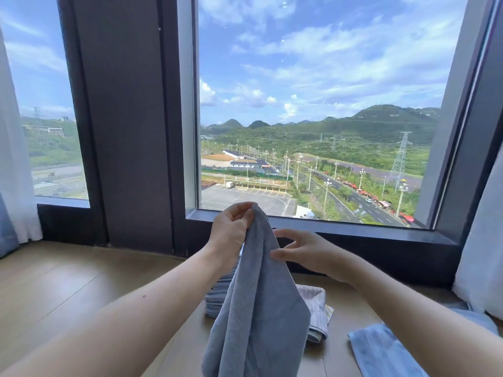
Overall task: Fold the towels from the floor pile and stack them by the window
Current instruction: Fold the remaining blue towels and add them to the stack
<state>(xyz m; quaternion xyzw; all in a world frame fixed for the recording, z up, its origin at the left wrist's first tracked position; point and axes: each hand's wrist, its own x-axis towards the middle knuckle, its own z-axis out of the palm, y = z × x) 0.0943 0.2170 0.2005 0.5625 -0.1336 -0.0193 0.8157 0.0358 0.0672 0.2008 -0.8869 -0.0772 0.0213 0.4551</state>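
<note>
A grey-blue towel (258,308) hangs in front of me, raised above the floor. My left hand (231,229) pinches its top corner at about window-sill height. My right hand (302,250) is beside the towel's right edge, thumb touching the cloth and the other fingers spread and loosely curved. Behind the hanging towel, a stack of folded towels (217,295) lies on the floor below the window, mostly hidden. A grey striped towel (315,308) lies folded to the right of the stack.
A light blue towel (381,352) lies on the wooden floor (68,295) at the lower right, under my right forearm. The dark window frame (353,232) runs across ahead. White curtains (16,159) hang at both sides.
</note>
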